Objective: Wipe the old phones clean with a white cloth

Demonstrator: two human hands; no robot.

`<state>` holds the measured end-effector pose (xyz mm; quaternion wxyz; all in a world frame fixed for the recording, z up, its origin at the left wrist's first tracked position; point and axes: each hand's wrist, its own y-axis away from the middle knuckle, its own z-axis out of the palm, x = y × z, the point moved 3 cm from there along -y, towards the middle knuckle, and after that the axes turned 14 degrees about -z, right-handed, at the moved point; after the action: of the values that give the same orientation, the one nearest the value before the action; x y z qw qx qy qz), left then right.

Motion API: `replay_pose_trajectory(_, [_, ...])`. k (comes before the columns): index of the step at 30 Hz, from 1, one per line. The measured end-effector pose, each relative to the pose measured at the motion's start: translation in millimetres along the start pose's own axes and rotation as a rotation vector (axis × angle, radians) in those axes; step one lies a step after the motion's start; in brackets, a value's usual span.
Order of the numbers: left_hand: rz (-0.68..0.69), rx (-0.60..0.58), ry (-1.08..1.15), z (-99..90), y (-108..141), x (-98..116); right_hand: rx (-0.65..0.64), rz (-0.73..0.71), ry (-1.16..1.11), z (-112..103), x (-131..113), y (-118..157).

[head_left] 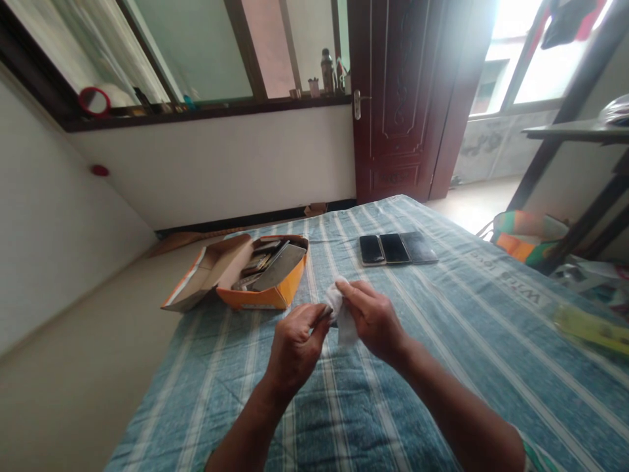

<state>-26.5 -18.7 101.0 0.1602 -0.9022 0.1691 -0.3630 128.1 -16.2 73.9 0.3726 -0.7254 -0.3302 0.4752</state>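
Right hand (374, 320) pinching white cloth (348, 328), left hand (296, 344) gripping small dark item (327, 312) — open orange box (291, 286), three phones (394, 249) beyond

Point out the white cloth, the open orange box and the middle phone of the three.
White cloth (348, 329): head view, on its hanging lower part.
Orange box (291, 282): head view, on its outer orange wall.
Middle phone (394, 248): head view, on its dark face.

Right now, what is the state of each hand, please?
Left hand: closed, pinching a small dark item, mostly hidden.
Right hand: closed, holding a white cloth.
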Motion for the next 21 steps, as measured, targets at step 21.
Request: replay_pose_trajectory(21, [-0.175,-0.142,-0.066,-8.7,-10.1,-29.0,-0.253,0.122,0.121,-9.0,46.3,26.8])
